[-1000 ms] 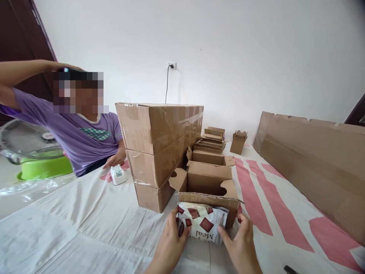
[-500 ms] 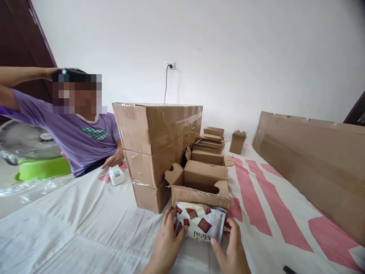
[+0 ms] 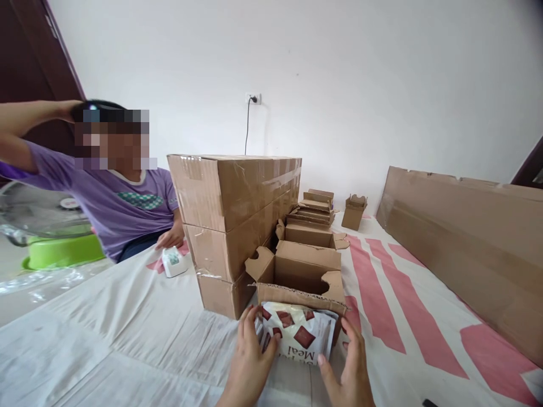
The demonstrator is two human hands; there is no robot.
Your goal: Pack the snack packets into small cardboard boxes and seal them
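Between my two hands is a white food pouch [image 3: 292,330] printed with dark red-brown squares and upside-down lettering. It leans against the near side of an open cardboard box [image 3: 307,293]. My left hand [image 3: 252,353] grips the pouch's left edge, thumb on its front and fingers behind the side. At the right edge, my right hand [image 3: 348,367] has its thumb on the pouch's lower corner and its fingers curled round the side; the fingertips are partly hidden. The box's flaps stand up, and its inside looks dark.
Stacked taped cartons [image 3: 250,192] stand left of a row of opened boxes [image 3: 311,232]. A small box [image 3: 354,212] sits farther back. A long cardboard panel [image 3: 462,249] lines the right. Across the sheet sits a person [image 3: 139,209] beside a white device [image 3: 173,263].
The open box has shifted slightly to the right and tilted a little. The pouch leans back more, still between my hands. The other person has moved slightly.
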